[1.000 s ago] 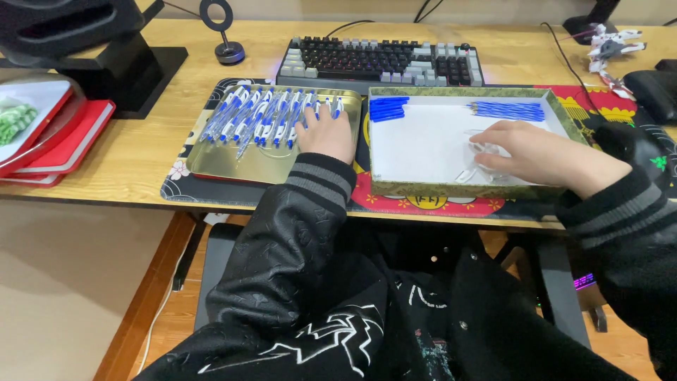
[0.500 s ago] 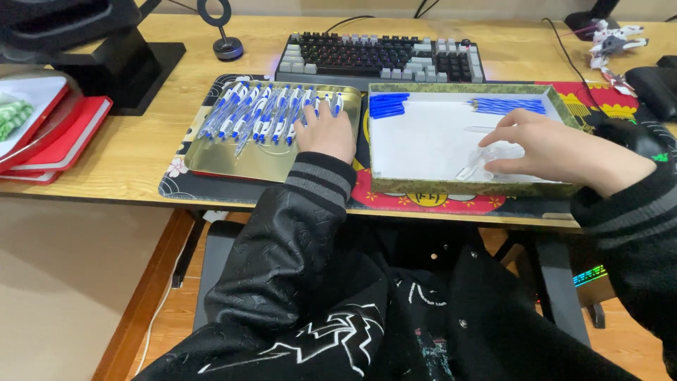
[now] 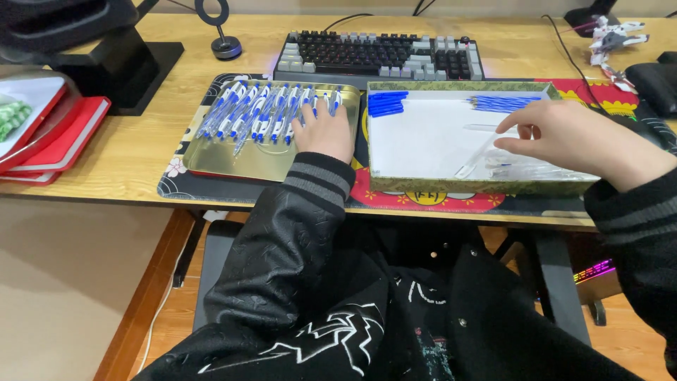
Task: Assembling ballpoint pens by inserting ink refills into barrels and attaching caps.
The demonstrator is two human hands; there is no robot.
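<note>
Two hands are working over a wooden desk [image 3: 127, 152]. Left hand [image 3: 326, 130] is lying flat, fingers spread, on the right part of a gold metal tray [image 3: 233, 161], touching the row of blue-and-white pens [image 3: 264, 113] lined up along the tray's upper half; it is gripping nothing. Right hand [image 3: 564, 135] is hovering inside a shallow white-lined box [image 3: 423, 137], fingers loosely curled and parted above a heap of clear pen barrels [image 3: 508, 166] near the box's right front corner; whether it is pinching one cannot be told. Blue pen caps [image 3: 387, 103] are lying in the box's far left corner, blue refills [image 3: 502, 104] along its far edge. A keyboard [image 3: 377, 55] is sitting behind both containers.
</note>
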